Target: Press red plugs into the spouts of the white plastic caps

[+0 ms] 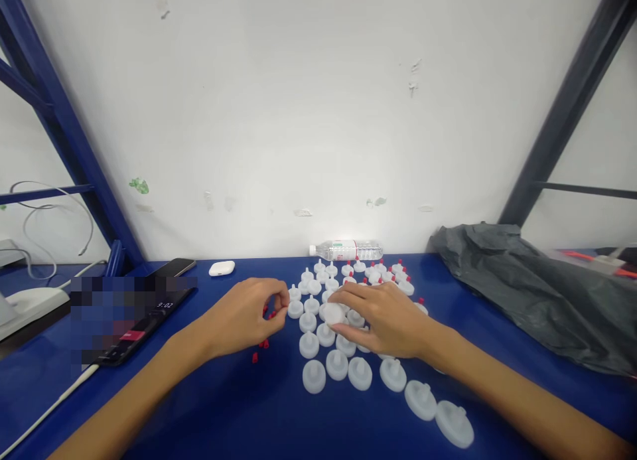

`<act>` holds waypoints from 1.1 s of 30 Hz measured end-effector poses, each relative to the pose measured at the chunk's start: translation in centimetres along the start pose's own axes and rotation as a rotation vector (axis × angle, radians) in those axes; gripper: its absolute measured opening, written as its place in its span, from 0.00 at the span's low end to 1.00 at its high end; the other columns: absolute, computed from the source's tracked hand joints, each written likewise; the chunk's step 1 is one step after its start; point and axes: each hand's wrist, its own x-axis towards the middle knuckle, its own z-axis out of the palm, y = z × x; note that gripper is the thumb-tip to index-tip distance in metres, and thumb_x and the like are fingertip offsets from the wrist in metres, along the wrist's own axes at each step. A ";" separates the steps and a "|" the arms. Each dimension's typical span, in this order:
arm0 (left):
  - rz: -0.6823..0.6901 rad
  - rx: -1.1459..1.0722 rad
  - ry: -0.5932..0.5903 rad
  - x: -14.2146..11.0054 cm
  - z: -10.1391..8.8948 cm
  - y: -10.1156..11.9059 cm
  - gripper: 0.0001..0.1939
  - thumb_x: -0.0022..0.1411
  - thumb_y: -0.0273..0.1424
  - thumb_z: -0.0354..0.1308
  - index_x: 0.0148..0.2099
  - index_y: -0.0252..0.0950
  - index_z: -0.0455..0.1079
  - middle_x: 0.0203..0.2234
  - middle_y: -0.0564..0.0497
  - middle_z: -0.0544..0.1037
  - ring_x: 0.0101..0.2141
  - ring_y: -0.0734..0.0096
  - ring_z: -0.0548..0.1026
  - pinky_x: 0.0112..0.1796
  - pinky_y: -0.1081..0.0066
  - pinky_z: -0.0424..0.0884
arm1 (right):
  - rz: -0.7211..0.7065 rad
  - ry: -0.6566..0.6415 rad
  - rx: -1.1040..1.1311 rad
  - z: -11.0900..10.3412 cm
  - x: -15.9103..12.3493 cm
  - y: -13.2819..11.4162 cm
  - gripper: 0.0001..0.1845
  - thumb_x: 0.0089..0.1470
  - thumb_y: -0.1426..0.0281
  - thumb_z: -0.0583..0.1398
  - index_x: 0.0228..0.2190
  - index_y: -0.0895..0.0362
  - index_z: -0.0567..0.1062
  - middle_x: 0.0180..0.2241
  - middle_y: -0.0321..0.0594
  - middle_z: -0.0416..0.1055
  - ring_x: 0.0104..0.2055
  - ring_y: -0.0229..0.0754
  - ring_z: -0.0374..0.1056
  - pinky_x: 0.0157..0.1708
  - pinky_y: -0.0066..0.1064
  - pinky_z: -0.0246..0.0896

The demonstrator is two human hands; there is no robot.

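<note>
Many round white plastic caps with a short central stem stand in rows on the blue table. Those at the back carry small red tips. My right hand lies over the middle of the group and grips one white cap between thumb and fingers. My left hand is curled just left of the caps, its fingertips pinched together at what looks like a small red piece. A few loose red pieces lie on the table under that hand.
A clear water bottle lies on its side against the white wall. A white earbud case and two phones lie at the left, with cables beyond. A crumpled dark plastic bag fills the right. Blue frame posts rise at both sides.
</note>
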 end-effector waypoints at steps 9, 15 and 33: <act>0.052 -0.366 0.191 -0.1 2.8 1.5 0.06 0.64 0.32 0.60 0.39 0.40 0.79 0.24 0.57 0.76 0.21 0.78 0.64 0.24 0.75 0.59 | -0.029 0.010 -0.002 0.1 0.1 -0.1 0.17 0.67 0.56 0.57 0.47 0.56 0.74 0.40 0.39 0.78 0.32 0.39 0.73 0.26 0.31 0.49; -0.036 -0.544 0.120 -0.3 3.7 2.3 0.11 0.66 0.39 0.61 0.42 0.39 0.80 0.20 0.55 0.78 0.19 0.78 0.65 0.22 0.76 0.61 | -0.049 0.010 -0.011 0.2 0.1 -0.4 0.16 0.66 0.56 0.58 0.45 0.55 0.74 0.38 0.36 0.77 0.31 0.38 0.72 0.26 0.31 0.48; 0.072 -0.652 0.132 -0.4 4.0 2.9 0.07 0.68 0.33 0.61 0.39 0.39 0.80 0.39 0.51 0.83 0.32 0.74 0.79 0.29 0.76 0.70 | -0.166 0.207 -0.091 0.4 0.0 -0.4 0.14 0.65 0.59 0.59 0.40 0.58 0.76 0.34 0.36 0.78 0.28 0.37 0.73 0.22 0.30 0.51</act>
